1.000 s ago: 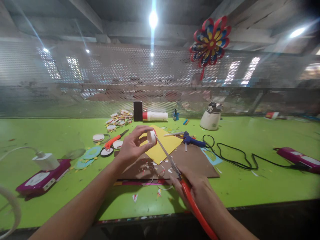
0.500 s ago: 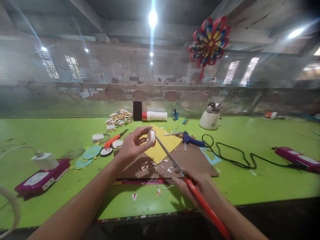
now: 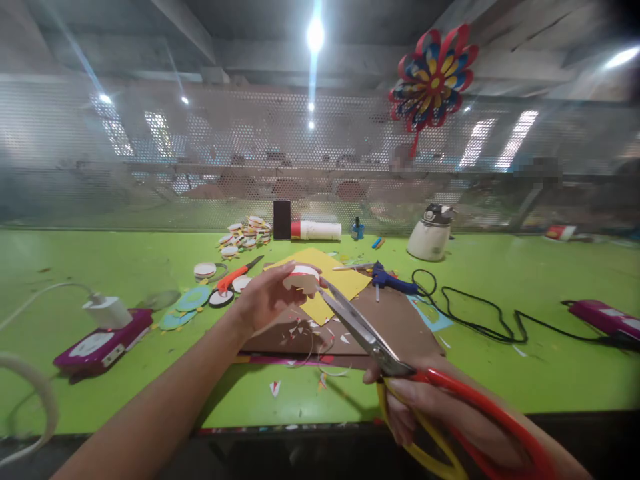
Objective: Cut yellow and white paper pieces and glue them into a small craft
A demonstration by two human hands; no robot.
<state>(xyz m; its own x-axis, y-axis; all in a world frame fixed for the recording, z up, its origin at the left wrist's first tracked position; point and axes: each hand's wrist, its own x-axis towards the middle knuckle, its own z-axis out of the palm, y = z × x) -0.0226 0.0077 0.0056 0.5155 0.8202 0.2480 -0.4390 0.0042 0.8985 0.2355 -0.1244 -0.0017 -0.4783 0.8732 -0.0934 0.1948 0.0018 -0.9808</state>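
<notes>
My left hand (image 3: 267, 297) pinches a small round white paper piece with a red band (image 3: 304, 277), held up over the yellow paper sheet (image 3: 317, 313). My right hand (image 3: 425, 407) is closed round the handles of large scissors (image 3: 367, 337), one handle red and the other yellow. The blades are slightly parted, and their tips reach close to the paper piece's right edge; whether they touch it I cannot tell. Beneath both hands lies a brown board (image 3: 385, 327) strewn with small paper scraps.
Orange-handled scissors (image 3: 235, 275), blue paper rings (image 3: 193, 298) and a pile of white discs (image 3: 250, 233) lie to the left. At right are a blue glue gun (image 3: 393, 279), its black cord (image 3: 475, 327) and a kettle-shaped container (image 3: 430, 237). Purple power strips (image 3: 103, 347) flank the workspace.
The scissors have parted their blades and turned, so both handles now show. The round paper piece has been turned in my left hand to show its flat face. The whole view has shifted slightly.
</notes>
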